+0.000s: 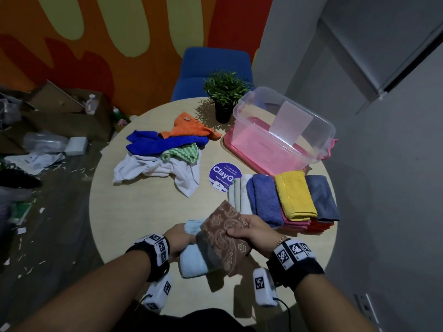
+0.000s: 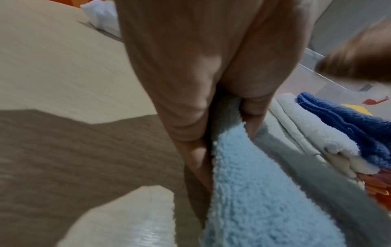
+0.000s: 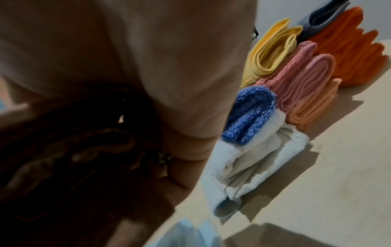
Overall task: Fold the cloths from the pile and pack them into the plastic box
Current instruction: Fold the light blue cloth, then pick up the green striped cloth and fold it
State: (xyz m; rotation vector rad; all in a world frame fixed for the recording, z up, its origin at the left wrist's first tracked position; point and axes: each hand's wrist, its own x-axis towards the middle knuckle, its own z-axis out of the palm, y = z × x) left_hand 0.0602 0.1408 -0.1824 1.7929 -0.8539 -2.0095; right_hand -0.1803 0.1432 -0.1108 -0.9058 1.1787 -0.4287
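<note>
My left hand (image 1: 178,240) grips a folded light blue cloth (image 1: 193,259) near the table's front edge; the left wrist view shows the fingers (image 2: 190,117) pinching the light blue cloth (image 2: 253,192). My right hand (image 1: 251,232) holds a folded brown paisley cloth (image 1: 225,233) above the blue one. An unfolded pile (image 1: 165,152) of white, green, blue and orange cloths lies at the table's middle left. A row of folded cloths (image 1: 285,200) sits at the right, also shown as folded cloths (image 3: 285,86). The clear plastic box (image 1: 282,130) stands open and empty at the back right.
The box rests on its pink lid (image 1: 230,144). A potted plant (image 1: 224,97) stands at the table's back edge, and a round purple sticker (image 1: 221,176) lies mid-table. A blue chair (image 1: 213,68) is behind. Cardboard and litter (image 1: 52,130) cover the floor at left.
</note>
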